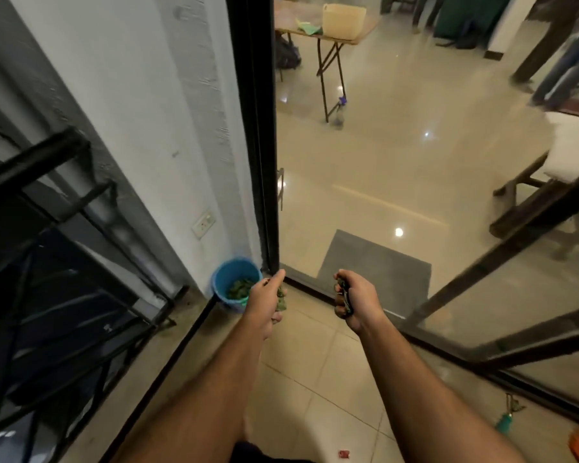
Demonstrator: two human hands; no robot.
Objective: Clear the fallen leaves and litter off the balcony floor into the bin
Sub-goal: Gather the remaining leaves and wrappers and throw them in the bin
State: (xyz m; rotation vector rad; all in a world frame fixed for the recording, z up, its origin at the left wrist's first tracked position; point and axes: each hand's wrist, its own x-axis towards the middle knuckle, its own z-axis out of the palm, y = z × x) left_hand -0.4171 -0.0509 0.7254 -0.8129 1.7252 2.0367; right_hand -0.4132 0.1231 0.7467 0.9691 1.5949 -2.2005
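Both arms reached forward over the tiled balcony floor (pixel 301 362). The left hand (pixel 266 300) gripped a clump of green leaves (pixel 281 300) just beside a blue bin (pixel 221 282) that stood in the corner against the white wall (pixel 141 111) and already held leaves. The right hand (pixel 356 299) was curled round dark green leaves (pixel 345 295). A small red scrap of litter (pixel 344 454) lay on the tiles near the bottom edge. Past the black door frame (pixel 258 128), a grey mat (pixel 375 262) lay on the glossy indoor floor, and a folding table (pixel 328 35) carried a cream basket (pixel 343 20).
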